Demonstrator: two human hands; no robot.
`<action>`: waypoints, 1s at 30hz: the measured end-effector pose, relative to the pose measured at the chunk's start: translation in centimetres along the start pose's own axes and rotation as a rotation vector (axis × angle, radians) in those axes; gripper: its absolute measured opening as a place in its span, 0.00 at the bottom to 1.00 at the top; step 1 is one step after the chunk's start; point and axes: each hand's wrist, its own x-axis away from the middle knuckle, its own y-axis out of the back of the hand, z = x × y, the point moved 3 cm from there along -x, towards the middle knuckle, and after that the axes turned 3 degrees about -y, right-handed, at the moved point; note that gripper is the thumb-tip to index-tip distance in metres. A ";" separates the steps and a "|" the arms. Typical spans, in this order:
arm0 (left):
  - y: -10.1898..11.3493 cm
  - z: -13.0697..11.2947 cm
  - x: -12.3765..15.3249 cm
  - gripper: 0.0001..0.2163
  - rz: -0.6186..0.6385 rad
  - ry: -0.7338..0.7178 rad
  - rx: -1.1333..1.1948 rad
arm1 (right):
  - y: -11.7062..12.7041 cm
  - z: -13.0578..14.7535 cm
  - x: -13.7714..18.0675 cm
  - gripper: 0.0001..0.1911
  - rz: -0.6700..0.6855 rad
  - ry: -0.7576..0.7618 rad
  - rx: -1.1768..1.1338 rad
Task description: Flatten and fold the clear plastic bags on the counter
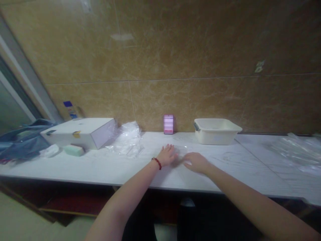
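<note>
My left hand point(167, 156), with a red beaded bracelet on its wrist, lies on the white table with its fingers stretched out. Under and beyond its fingers is a thin clear plastic bag point(184, 147), hard to make out against the tabletop. My right hand point(197, 163) is at the bag's near right side, its fingers curled and drawn together on the plastic. Blur smears the space between both hands, and the right fingertips are partly unclear.
Behind my hands a phone point(168, 124) leans upright against the tiled wall. A cream plastic basin point(216, 137) stands to its right. Clear plastic bags point(298, 152) lie far right; crumpled plastic point(127, 139), a white box point(82, 130) and a green sponge point(74, 150) lie left.
</note>
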 end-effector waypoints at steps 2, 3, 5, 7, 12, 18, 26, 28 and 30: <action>-0.2 -1.4 0.3 0.30 0.039 -0.036 0.043 | 0.1 1.3 0.3 0.15 0.048 0.028 0.083; -0.3 -2.0 0.5 0.30 0.056 -0.055 0.059 | 0.0 1.7 0.3 0.14 0.063 0.013 0.129; -0.5 -2.8 0.8 0.30 0.073 -0.086 0.082 | -0.3 2.3 0.1 0.13 0.069 -0.011 0.199; -0.6 -3.1 1.1 0.30 0.073 -0.097 0.097 | -0.7 2.5 -0.2 0.12 0.052 -0.003 0.239; -0.8 -2.7 1.6 0.29 0.076 -0.095 0.163 | -0.6 2.3 -0.5 0.10 -0.001 0.039 0.268; -0.1 -1.8 0.3 0.28 -0.058 -0.123 0.268 | 2.0 2.0 -1.3 0.08 -0.111 0.076 0.144; 2.9 0.2 -2.3 0.14 0.007 -0.017 0.860 | 5.9 -1.1 -3.5 0.13 -0.403 -0.165 -0.510; 4.0 0.2 -1.9 0.15 0.087 0.000 1.200 | 6.6 -2.4 -4.0 0.19 -0.459 -0.345 -0.751; 4.8 0.2 -1.4 0.15 0.159 0.031 1.487 | 6.3 -3.3 -4.5 0.22 -0.385 -0.508 -1.004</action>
